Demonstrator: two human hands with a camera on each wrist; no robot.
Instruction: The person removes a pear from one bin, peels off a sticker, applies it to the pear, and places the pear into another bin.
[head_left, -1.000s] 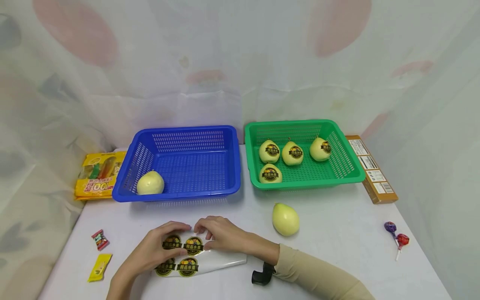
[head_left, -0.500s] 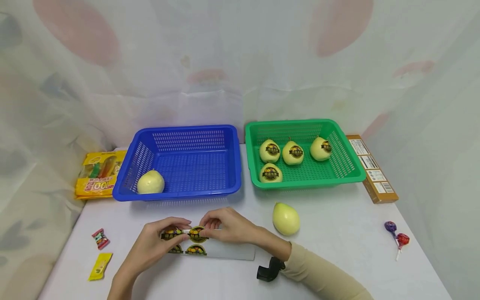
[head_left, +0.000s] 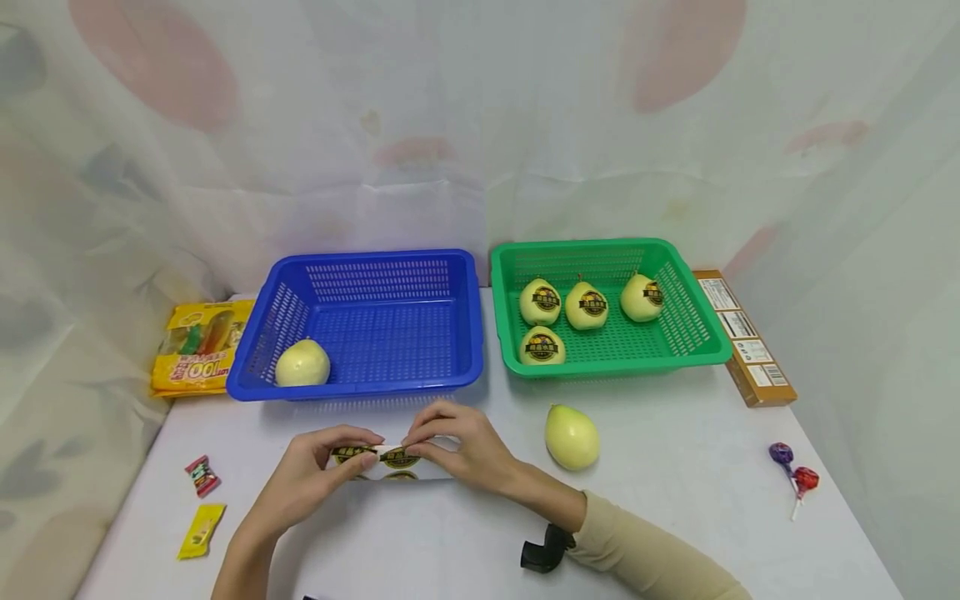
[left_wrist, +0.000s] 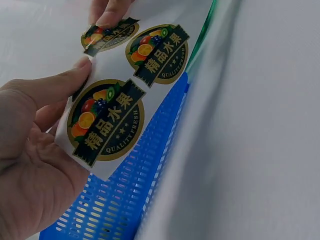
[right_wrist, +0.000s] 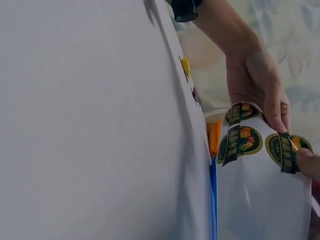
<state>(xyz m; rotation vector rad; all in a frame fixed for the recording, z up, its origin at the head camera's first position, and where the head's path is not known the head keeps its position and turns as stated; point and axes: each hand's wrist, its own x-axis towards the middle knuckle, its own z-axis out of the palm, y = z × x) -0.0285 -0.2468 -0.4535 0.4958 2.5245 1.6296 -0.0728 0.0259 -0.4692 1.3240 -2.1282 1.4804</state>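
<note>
Both grips pinch the sticker sheet [head_left: 386,461]: the left hand [head_left: 311,483] clamps its left edge between thumb and fingers to steady the backing, apparently so the right hand [head_left: 468,450] can work its fingertips at one round label. Raised above the table [head_left: 675,500], the sheet hangs before the blue basket [head_left: 360,387], with a bare pear [head_left: 572,437] near the right hand, probably waiting for a label.

Soft, even light fills the head view, bright and without glare; the blue basket [head_left: 367,325] and green basket [head_left: 607,304] cast faint shadows on the table [head_left: 675,500]. Edges bow slightly. The left wrist view is sharp; the right wrist view is dimmer and soft at the lower right.
</note>
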